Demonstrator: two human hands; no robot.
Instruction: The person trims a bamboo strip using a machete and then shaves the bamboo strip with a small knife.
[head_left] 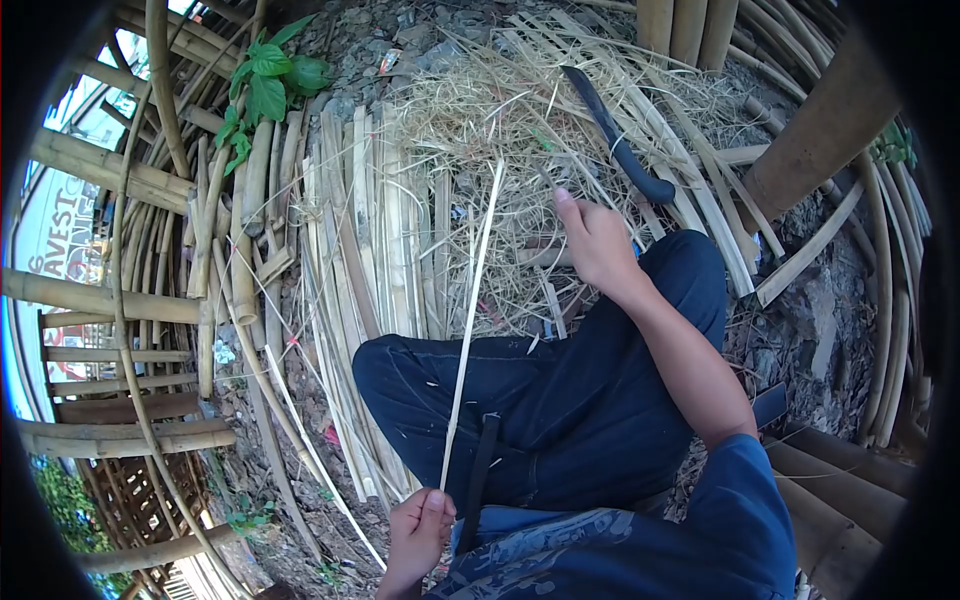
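Observation:
My left hand (pixel 420 527), near my waist, is closed around the lower end of a long, thin bamboo strip (pixel 471 325). The pale strip rises past my crossed legs toward a heap of shavings (pixel 500 125). Over my right knee, my right hand (pixel 598 243) is closed with the thumb uppermost. A short, narrow grey-brown piece shows just beyond that thumb, too small to name. The strip's upper end stands to the left of this hand, apart from it. A dark curved tool (pixel 622 145), like a sheathed blade with a handle, lies on the shavings beyond my right hand.
Split bamboo slats (pixel 375 220) lie side by side at the left of the shavings, and more slats (pixel 690 170) at the right. Thick bamboo posts (pixel 820 130) stand on the right. A bamboo frame (pixel 110 300) rises on the left, near a green leafy plant (pixel 268 85).

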